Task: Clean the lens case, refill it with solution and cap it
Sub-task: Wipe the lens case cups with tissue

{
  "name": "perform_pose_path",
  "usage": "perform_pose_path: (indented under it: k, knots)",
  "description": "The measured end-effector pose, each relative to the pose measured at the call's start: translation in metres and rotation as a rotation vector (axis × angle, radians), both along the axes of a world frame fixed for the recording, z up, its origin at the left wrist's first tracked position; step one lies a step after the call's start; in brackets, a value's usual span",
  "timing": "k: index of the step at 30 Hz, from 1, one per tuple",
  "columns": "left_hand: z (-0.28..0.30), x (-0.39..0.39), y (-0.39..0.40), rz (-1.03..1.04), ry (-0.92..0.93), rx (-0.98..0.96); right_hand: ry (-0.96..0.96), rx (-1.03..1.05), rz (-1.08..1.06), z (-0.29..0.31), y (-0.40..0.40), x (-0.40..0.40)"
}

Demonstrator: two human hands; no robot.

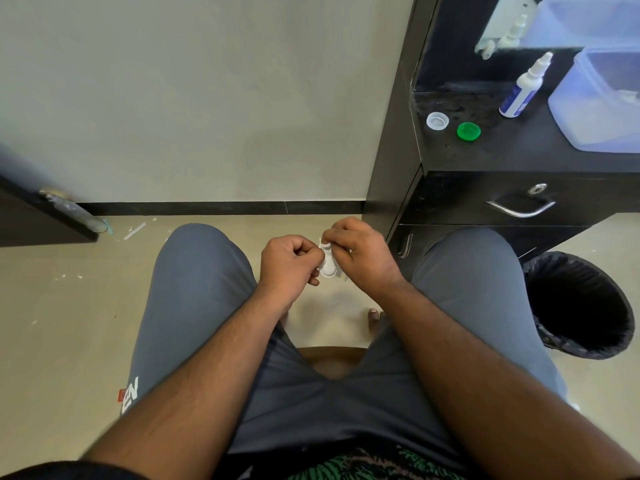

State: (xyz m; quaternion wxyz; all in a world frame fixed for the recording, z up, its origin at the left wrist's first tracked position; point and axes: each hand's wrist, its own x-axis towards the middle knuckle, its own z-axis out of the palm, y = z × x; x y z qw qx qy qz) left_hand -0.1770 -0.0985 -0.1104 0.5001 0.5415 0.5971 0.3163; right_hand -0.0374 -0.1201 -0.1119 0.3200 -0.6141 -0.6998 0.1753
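The lens case point(327, 263) looks like smooth white plastic, a little shiny. The white cap point(437, 120) is see-through plastic, and the green cap point(468, 130) is bright, glossy plastic. The bottle point(523, 88) is smooth white plastic with a blue label. The surface point(512, 147) is dark and shiny, with pale specks. The tub point(595, 98) is cloudy, bluish plastic. The drawer handle point(519, 207) is shiny metal. The trousers point(194, 289) are soft, matt grey cloth. The bin point(581, 306) has a crinkly black plastic bag. The floor point(69, 323) is smooth, pale tile.
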Motion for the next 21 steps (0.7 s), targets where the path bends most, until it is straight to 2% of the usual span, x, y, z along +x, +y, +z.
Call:
perform_pose_path:
  k: [4,8,11,16,18,21]
  knots:
    - [0.003,0.000,0.001,0.015,-0.066,-0.085,0.080,-0.021,-0.080,0.001,0.001,0.004]
    - [0.005,-0.005,0.007,0.007,-0.118,-0.202,0.028,-0.005,-0.015,0.003,0.000,-0.001]
    - [0.007,-0.008,0.012,0.035,-0.163,-0.251,0.068,-0.031,-0.080,0.001,-0.001,0.002]
    - [0.012,-0.012,0.016,0.053,-0.216,-0.356,-0.073,0.019,-0.019,-0.001,-0.005,-0.002]
    - [0.012,-0.012,0.016,0.057,-0.235,-0.378,-0.082,0.037,-0.031,-0.002,-0.005,-0.001]
    - [0.010,-0.017,0.020,0.169,-0.303,-0.367,-0.074,0.067,0.014,-0.001,-0.004,-0.006]
